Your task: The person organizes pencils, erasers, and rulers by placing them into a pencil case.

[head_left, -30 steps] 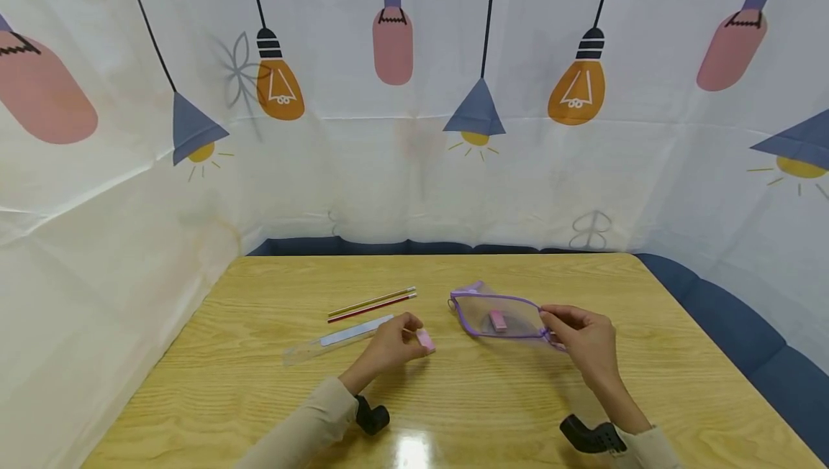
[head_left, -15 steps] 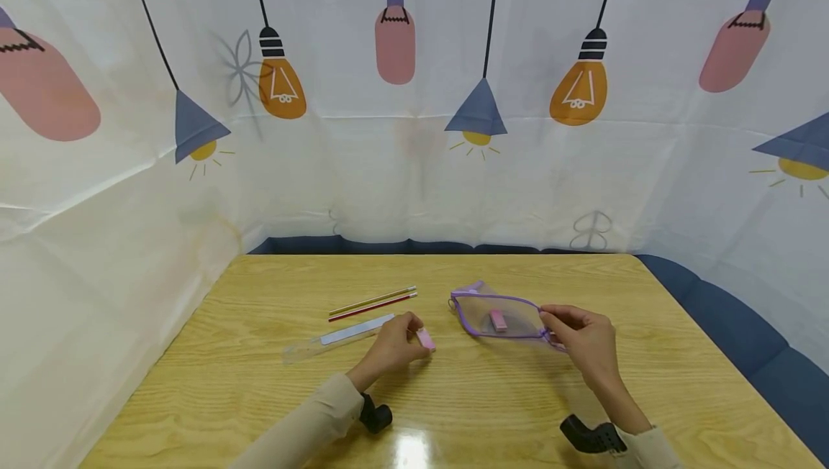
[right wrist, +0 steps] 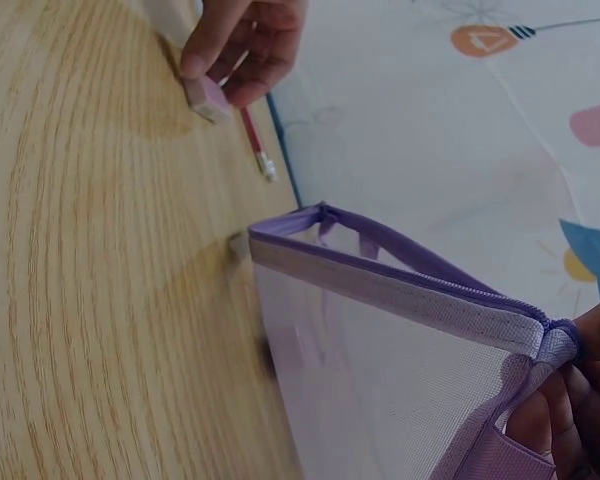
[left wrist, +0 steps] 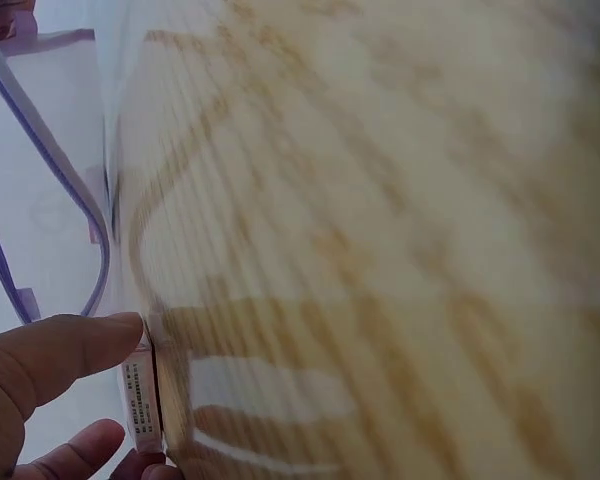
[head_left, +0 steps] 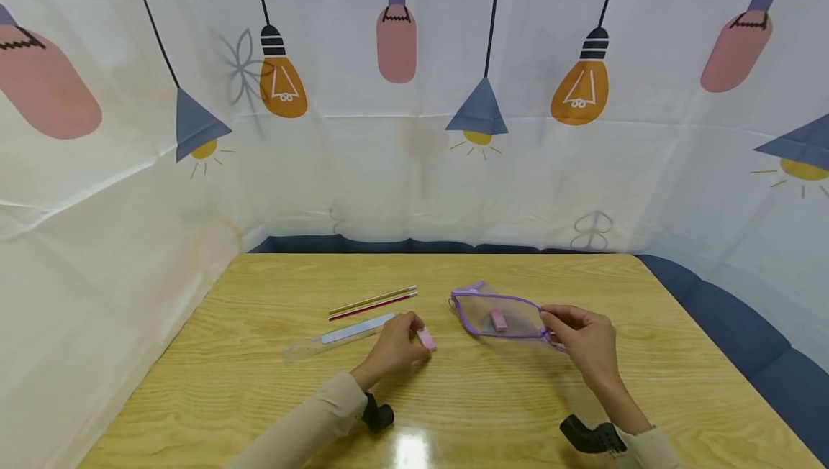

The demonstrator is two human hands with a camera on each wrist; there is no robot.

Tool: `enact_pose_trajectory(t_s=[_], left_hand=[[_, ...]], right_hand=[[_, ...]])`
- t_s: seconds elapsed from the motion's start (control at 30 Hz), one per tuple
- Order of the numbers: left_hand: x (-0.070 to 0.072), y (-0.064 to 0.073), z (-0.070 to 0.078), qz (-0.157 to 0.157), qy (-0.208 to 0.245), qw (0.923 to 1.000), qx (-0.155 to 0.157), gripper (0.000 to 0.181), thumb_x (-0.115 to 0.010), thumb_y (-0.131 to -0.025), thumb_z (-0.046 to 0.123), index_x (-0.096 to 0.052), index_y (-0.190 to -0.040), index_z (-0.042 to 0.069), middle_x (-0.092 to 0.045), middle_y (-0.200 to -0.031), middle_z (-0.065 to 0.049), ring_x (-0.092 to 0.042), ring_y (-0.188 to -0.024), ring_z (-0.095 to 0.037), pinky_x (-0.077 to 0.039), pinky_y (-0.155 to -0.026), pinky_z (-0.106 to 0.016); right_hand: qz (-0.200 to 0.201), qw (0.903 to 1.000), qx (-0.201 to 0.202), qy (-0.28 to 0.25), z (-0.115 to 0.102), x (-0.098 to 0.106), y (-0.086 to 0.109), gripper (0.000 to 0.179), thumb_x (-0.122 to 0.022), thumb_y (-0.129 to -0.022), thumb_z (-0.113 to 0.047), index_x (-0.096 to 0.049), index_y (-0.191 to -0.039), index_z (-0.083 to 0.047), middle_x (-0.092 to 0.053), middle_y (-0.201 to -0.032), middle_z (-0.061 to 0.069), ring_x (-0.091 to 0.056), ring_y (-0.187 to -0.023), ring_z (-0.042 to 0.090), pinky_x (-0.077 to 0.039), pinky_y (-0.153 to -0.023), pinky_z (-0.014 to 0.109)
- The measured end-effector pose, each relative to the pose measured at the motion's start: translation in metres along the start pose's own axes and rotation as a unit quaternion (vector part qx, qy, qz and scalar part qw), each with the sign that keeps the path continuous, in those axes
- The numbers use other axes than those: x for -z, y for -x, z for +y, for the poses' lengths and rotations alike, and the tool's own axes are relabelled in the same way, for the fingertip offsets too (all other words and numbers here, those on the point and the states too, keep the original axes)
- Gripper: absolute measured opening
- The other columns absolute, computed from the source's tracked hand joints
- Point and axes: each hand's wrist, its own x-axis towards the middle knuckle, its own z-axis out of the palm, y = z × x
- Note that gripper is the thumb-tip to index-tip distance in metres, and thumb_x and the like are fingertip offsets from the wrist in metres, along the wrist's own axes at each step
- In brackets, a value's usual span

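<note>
My left hand [head_left: 391, 348] is low over the table, left of centre. Thumb and fingers pinch a pink eraser [head_left: 426, 339], whose printed side faces the left wrist camera. Opposite it, my right hand [head_left: 585, 343] grips the corner of a purple mesh zipper pouch [head_left: 468, 319] by the end of its zip. The pouch's mouth gapes, its purple zip edges [right wrist: 400, 270] spread apart in the right wrist view. Within the outline of the mouth a second pink eraser [head_left: 498, 320] shows. A gap of bare wood separates the held eraser from the pouch.
Beyond my left hand lie a gold pencil [head_left: 372, 300] and a red pencil [head_left: 372, 306], side by side. A clear ruler [head_left: 304, 351] with a pale strip [head_left: 356, 330] reaches under that hand's fingers. Past the wooden table [head_left: 492, 411] hangs a lamp-printed curtain [head_left: 414, 167].
</note>
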Motion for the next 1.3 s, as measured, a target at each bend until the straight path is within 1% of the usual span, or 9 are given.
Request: enact_pose_trajectory(t_s=[0.2, 0.37, 0.63, 0.8, 0.9, 1.0, 1.13, 1.3], left_hand=[[-0.001, -0.001, 0.0, 0.001, -0.016, 0.9999, -0.007, 0.036, -0.085, -0.068, 0.009, -0.059, -0.092, -0.001, -0.051, -0.08, -0.004, -0.044, -0.073, -0.014, -0.04, -0.065, -0.027], [0.0, -0.001, 0.0, 0.002, -0.013, 0.9999, -0.006, 0.035, -0.084, -0.069, 0.008, -0.06, -0.093, -0.001, -0.053, -0.082, -0.005, -0.046, -0.074, -0.015, -0.041, -0.065, -0.028], [0.003, 0.001, 0.0, 0.002, 0.008, 1.0, -0.005, 0.035, -0.085, -0.069, 0.01, -0.061, -0.093, 0.0, -0.058, -0.087, -0.006, -0.055, -0.081, -0.021, -0.047, -0.071, -0.03], [0.004, 0.001, 0.0, -0.001, 0.031, 0.9995, 0.007, 0.033, -0.084, -0.071, 0.01, -0.062, -0.094, 0.0, -0.06, -0.09, -0.007, -0.06, -0.083, -0.024, -0.049, -0.072, -0.031], [0.005, 0.001, -0.001, -0.004, 0.041, 0.999, 0.014, 0.032, -0.083, -0.072, 0.01, -0.063, -0.094, 0.0, -0.061, -0.091, -0.007, -0.061, -0.083, -0.024, -0.05, -0.072, -0.032], [0.005, 0.001, -0.002, -0.006, 0.047, 0.9987, 0.02, 0.031, -0.083, -0.073, 0.011, -0.063, -0.095, 0.002, -0.061, -0.092, -0.006, -0.061, -0.084, -0.024, -0.05, -0.073, -0.032], [0.006, 0.001, -0.003, -0.005, 0.049, 0.9985, 0.021, 0.03, -0.083, -0.075, 0.014, -0.064, -0.095, 0.002, -0.062, -0.092, -0.005, -0.062, -0.084, -0.023, -0.051, -0.073, -0.032], [0.01, 0.002, -0.003, 0.001, 0.059, 0.998, 0.022, 0.028, -0.082, -0.076, 0.015, -0.065, -0.095, 0.003, -0.063, -0.09, -0.005, -0.062, -0.083, -0.021, -0.05, -0.072, -0.033]], right_hand=[[0.0, 1.0, -0.008, 0.0, 0.001, 0.001, -0.001, 0.028, -0.074, -0.088, -0.017, -0.072, -0.105, 0.004, -0.07, -0.092, 0.016, -0.067, -0.068, 0.014, -0.055, -0.06, 0.027], [0.0, 1.0, -0.008, 0.005, 0.002, 0.001, -0.001, 0.028, -0.074, -0.088, -0.018, -0.072, -0.106, 0.004, -0.071, -0.092, 0.014, -0.067, -0.068, 0.013, -0.055, -0.06, 0.027], [0.002, 1.0, 0.003, -0.001, 0.003, 0.001, -0.001, 0.027, -0.074, -0.087, -0.018, -0.073, -0.103, 0.004, -0.071, -0.09, 0.014, -0.067, -0.067, 0.013, -0.055, -0.059, 0.028], [0.002, 1.0, 0.005, 0.0, 0.004, 0.001, -0.002, 0.028, -0.074, -0.087, -0.018, -0.072, -0.104, 0.004, -0.071, -0.09, 0.013, -0.067, -0.068, 0.013, -0.055, -0.059, 0.027], [0.002, 1.0, 0.004, 0.001, 0.005, 0.001, -0.002, 0.028, -0.074, -0.087, -0.018, -0.072, -0.105, 0.003, -0.071, -0.09, 0.013, -0.067, -0.068, 0.013, -0.055, -0.06, 0.027], [0.002, 1.0, 0.002, 0.0, 0.004, 0.001, -0.002, 0.027, -0.074, -0.087, -0.018, -0.072, -0.105, 0.003, -0.071, -0.092, 0.015, -0.067, -0.068, 0.013, -0.055, -0.06, 0.027], [0.003, 1.0, -0.002, 0.0, 0.005, 0.0, -0.002, 0.026, -0.074, -0.087, -0.017, -0.073, -0.105, 0.003, -0.07, -0.093, 0.017, -0.067, -0.068, 0.013, -0.055, -0.06, 0.027], [0.003, 1.0, -0.003, 0.001, 0.006, 0.0, -0.002, 0.025, -0.074, -0.088, -0.016, -0.073, -0.104, 0.003, -0.07, -0.091, 0.016, -0.067, -0.067, 0.013, -0.055, -0.059, 0.028]])
